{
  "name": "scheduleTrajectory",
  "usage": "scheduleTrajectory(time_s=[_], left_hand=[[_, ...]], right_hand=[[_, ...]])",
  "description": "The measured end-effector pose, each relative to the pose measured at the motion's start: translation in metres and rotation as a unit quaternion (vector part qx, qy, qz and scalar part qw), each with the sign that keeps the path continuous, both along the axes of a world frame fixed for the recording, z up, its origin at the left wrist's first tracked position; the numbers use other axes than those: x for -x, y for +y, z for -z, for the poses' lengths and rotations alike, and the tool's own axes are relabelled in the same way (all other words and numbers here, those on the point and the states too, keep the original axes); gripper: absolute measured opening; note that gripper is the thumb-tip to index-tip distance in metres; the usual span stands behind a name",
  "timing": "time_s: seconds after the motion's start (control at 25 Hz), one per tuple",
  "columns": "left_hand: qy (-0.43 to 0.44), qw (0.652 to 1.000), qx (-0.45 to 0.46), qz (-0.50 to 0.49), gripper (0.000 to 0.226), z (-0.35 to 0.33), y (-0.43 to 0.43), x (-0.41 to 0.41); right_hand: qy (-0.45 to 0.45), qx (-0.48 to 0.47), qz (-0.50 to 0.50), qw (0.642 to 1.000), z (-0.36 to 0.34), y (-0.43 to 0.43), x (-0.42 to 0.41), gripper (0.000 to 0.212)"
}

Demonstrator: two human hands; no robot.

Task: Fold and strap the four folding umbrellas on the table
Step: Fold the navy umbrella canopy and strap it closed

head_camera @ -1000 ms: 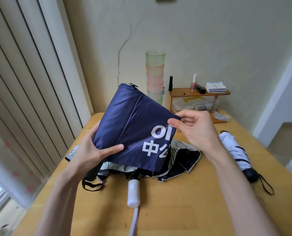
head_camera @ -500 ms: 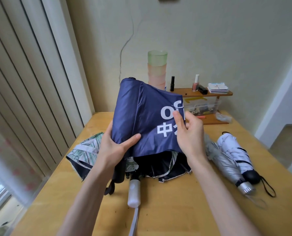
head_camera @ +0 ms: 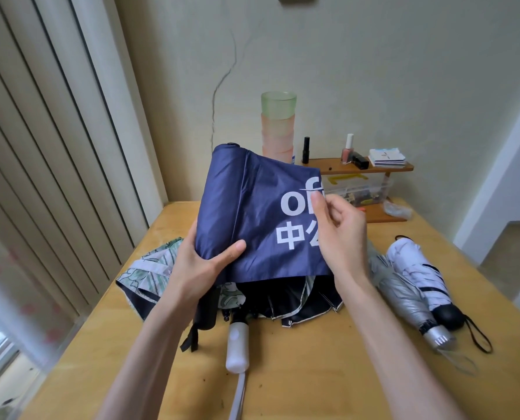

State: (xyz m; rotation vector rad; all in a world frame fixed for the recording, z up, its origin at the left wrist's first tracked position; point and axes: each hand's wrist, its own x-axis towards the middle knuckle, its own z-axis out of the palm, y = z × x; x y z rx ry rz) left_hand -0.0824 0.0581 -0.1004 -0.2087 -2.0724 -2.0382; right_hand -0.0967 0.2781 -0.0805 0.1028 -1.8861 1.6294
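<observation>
The navy umbrella (head_camera: 252,213) is held above the worktop (head_camera: 313,374) centre, over an unfolded floral umbrella (head_camera: 152,271), the left hand (head_camera: 198,268) gripping its lower left edge and the right hand (head_camera: 340,234) fingers (head_camera: 319,204) pinching its right edge, while a silver umbrella (head_camera: 404,295) and a white umbrella (head_camera: 413,265) lie closed at right.

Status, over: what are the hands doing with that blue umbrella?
Left hand grips navy umbrella at lower left. Right hand pinches its right edge. Floral umbrella lies loose underneath.
</observation>
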Motion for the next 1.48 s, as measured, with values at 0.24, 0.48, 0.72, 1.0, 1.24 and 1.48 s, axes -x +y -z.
scheduleTrajectory(time_s=[0.24,0.48,0.72,1.0,1.24,1.48], left_hand=[[-0.014,1.000,-0.020,0.006,0.069,-0.002,-0.004,0.000],[-0.011,1.000,0.013,0.004,0.056,0.001,0.005,0.001],[0.012,0.998,0.067,-0.014,0.061,0.000,0.006,0.002],[0.002,0.976,0.177,0.130,0.145,-0.009,-0.001,-0.001],[-0.001,0.958,0.230,0.173,0.100,-0.017,0.037,-0.030],[-0.124,0.973,0.090,0.171,0.033,-0.004,0.035,-0.027]], right_hand=[[0.031,0.004,0.022,0.999,-0.008,-0.003,-0.004,0.028],[0.002,0.007,-0.013,1.000,-0.014,0.004,-0.007,0.051],[0.021,-0.031,-0.017,0.999,-0.027,0.007,-0.015,0.055],[-0.056,0.104,-0.155,0.981,-0.061,0.004,-0.037,0.021],[-0.102,0.139,-0.305,0.937,-0.066,-0.003,-0.043,0.019],[0.015,0.036,-0.114,0.993,-0.056,0.030,-0.031,0.022]])
